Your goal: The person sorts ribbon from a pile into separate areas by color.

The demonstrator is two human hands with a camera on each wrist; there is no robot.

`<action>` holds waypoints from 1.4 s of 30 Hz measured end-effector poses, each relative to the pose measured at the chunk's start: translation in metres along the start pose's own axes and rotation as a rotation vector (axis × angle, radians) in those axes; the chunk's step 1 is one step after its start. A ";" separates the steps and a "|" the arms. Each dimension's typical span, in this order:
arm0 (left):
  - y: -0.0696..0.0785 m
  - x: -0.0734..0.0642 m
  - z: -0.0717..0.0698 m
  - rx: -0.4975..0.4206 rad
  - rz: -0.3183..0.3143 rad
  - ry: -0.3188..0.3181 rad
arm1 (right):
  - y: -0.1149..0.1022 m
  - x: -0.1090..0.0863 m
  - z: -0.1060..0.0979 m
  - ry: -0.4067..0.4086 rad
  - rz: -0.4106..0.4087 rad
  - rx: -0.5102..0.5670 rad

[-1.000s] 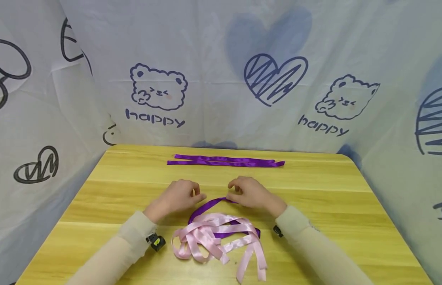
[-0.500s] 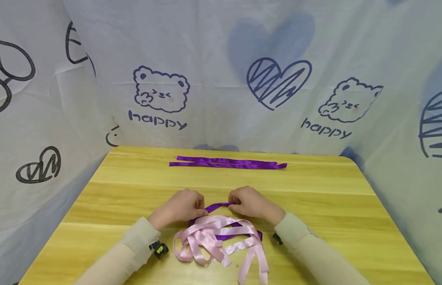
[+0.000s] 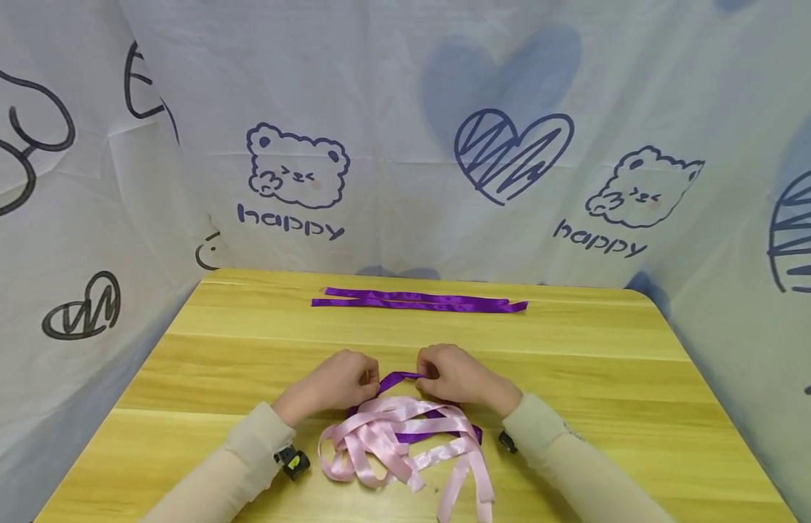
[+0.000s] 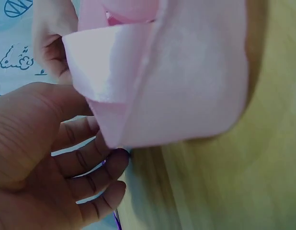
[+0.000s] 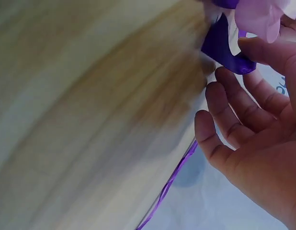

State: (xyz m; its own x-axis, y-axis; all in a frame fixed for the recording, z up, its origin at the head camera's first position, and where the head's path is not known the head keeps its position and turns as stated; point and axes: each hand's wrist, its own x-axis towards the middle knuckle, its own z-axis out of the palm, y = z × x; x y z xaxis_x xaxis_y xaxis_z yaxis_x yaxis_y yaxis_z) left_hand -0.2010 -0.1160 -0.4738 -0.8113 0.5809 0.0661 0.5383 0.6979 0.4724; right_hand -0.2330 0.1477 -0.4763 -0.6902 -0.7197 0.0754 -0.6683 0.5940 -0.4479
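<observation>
A purple ribbon (image 3: 396,378) arches between the two hands, behind a loose heap of pink ribbons (image 3: 372,443). My left hand (image 3: 336,381) pinches its left part beside the heap; in the left wrist view a pink ribbon (image 4: 196,81) hides the fingertips' grip. My right hand (image 3: 459,374) pinches the right end of the arch. In the right wrist view, thumb and index finger meet on the purple ribbon (image 5: 227,52), while the other fingers are loosely curved. More of the purple ribbon passes under the pink heap and shows at its right side.
Separate purple ribbons (image 3: 418,299) lie side by side along the far part of the wooden table (image 3: 575,407). White cloth (image 3: 392,196) with drawn bears and hearts hangs behind the table and on both sides. Small black cameras are worn on both wrists.
My left hand has come down to the purple ribbon and taken hold of it. My right fingers have closed on the ribbon, and its arch now lies lower. The head view has shifted slightly.
</observation>
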 end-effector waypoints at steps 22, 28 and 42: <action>-0.006 0.005 0.005 -0.477 -0.099 0.030 | -0.004 -0.001 0.000 0.058 0.065 0.308; -0.006 0.006 0.005 -0.479 -0.092 0.048 | -0.005 -0.002 -0.001 0.134 0.065 0.306; -0.012 0.001 -0.007 -0.436 -0.193 0.182 | 0.003 -0.004 -0.009 0.243 0.110 0.317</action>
State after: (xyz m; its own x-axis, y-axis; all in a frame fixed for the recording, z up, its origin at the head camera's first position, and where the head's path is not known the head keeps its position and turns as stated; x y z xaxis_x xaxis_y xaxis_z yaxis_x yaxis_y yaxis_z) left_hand -0.2103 -0.1267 -0.4729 -0.9342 0.3487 0.0754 0.2609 0.5235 0.8111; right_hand -0.2345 0.1556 -0.4696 -0.8238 -0.5293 0.2029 -0.4941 0.4952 -0.7145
